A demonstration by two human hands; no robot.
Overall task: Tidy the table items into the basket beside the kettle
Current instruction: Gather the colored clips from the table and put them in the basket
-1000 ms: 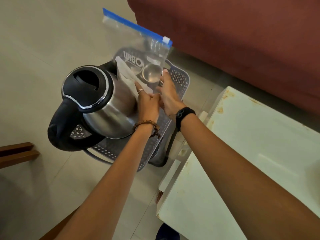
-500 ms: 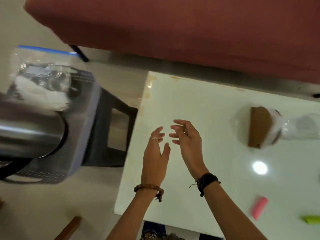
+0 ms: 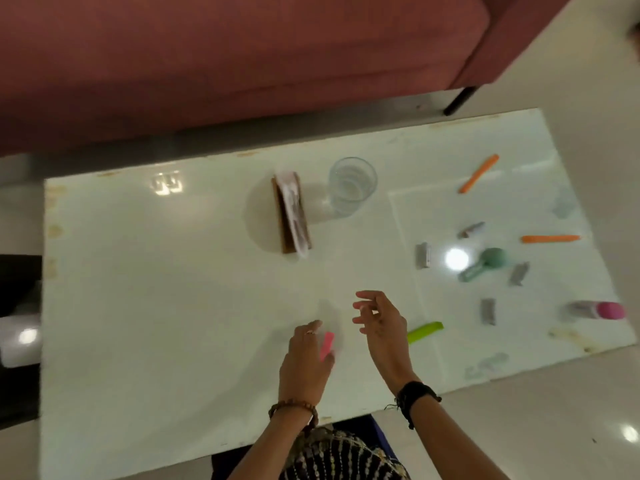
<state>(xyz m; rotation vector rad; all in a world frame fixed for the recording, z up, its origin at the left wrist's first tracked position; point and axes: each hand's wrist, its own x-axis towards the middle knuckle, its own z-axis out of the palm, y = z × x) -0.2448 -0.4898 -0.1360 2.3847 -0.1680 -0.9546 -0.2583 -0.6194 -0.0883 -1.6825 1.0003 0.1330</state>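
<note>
Left hand [image 3: 304,362], wearing a bead bracelet, lies low over the table [image 3: 156,306] with fingers extended and loosely spread; the pink stick [image 3: 326,346] lies at its fingertips, touching or just beside them, and no grip on it can be made out. Right hand [image 3: 381,327], wearing a dark wristband, hovers just beside it, fingers half-curled and apart, holding nothing. The pink stick is a short, flat-ended bar, probably light and stiff; a pinch across its long sides should lift it. The green stick [image 3: 425,331] lies just right of the right hand, similar in form. Farther off, at mid-table, stand a clear glass [image 3: 351,187], likely fragile and slippery and best taken round its wall, and beside it a brown card holder [image 3: 291,216] with pale sheets. At the right end lie two orange sticks [image 3: 479,173], grey clips [image 3: 423,255], a teal scoop [image 3: 483,263] and a pink-capped tube [image 3: 597,310]. The tabletop is glossy white and reflective, so small items may slide. The basket and kettle are out of view
</note>
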